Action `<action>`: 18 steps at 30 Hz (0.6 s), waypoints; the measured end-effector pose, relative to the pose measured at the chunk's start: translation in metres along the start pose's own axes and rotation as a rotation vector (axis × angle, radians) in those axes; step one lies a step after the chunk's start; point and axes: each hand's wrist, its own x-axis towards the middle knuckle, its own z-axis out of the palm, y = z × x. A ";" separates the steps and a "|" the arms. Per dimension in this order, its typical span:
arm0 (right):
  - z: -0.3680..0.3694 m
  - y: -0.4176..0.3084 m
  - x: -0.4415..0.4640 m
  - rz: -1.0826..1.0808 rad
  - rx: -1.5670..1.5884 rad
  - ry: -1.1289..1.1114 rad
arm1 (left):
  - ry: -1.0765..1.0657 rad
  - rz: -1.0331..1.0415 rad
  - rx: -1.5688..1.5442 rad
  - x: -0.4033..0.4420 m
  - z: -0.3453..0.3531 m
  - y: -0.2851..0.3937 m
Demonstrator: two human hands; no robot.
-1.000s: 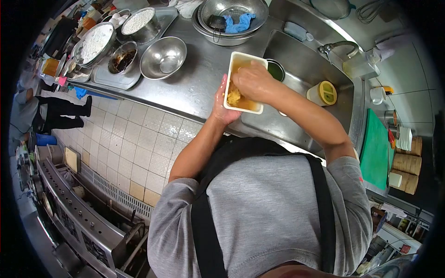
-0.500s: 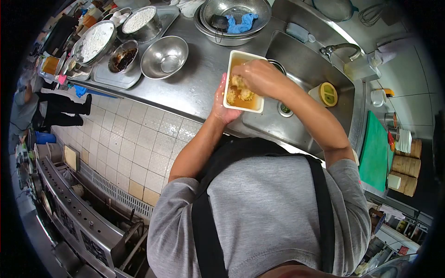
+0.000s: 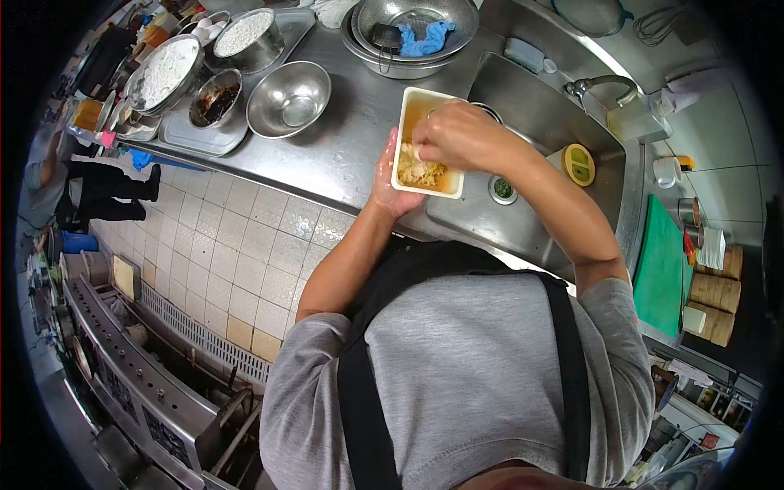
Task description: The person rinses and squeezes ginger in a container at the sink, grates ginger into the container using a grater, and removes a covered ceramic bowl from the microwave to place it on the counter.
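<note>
My left hand [image 3: 389, 184] grips a white rectangular tub [image 3: 429, 193] by its left side and underside, above the counter's edge beside the sink. Amber liquid [image 3: 418, 106] fills part of the tub, and a mound of pale, wet, shredded or minced food [image 3: 420, 174] lies toward its near end. My right hand [image 3: 464, 135] reaches in over the tub's right rim. Its fingers are bent together at the top of the mound, closed on some of the pale food; the fingertips are partly hidden.
The metal sink [image 3: 523, 216] holds a yellow-lidded container [image 3: 578, 166] and green bits at the drain [image 3: 502, 189]. A steel bowl [image 3: 289, 100], a bowl of dark sauce [image 3: 216, 100], white powder [image 3: 168, 73] and a colander [image 3: 457, 16] stand on the counter. Another person [image 3: 90, 192] stands far left.
My right hand has lowered slightly onto the food, which now sits in a broader, paler mound rather than separate clumps. My left hand and the tub have hardly moved.
</note>
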 end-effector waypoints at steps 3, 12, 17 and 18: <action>0.021 0.005 -0.001 -0.056 -0.302 0.014 | 0.026 -0.009 0.025 0.000 0.004 0.001; 0.026 0.000 -0.001 -0.113 -0.088 0.058 | 0.031 -0.004 0.001 -0.004 0.008 0.003; 0.029 0.005 0.003 -0.017 -0.214 0.059 | 0.054 0.015 -0.009 -0.003 0.005 -0.002; 0.024 0.007 0.003 -0.006 -0.203 0.104 | 0.005 0.006 -0.068 -0.001 0.000 -0.001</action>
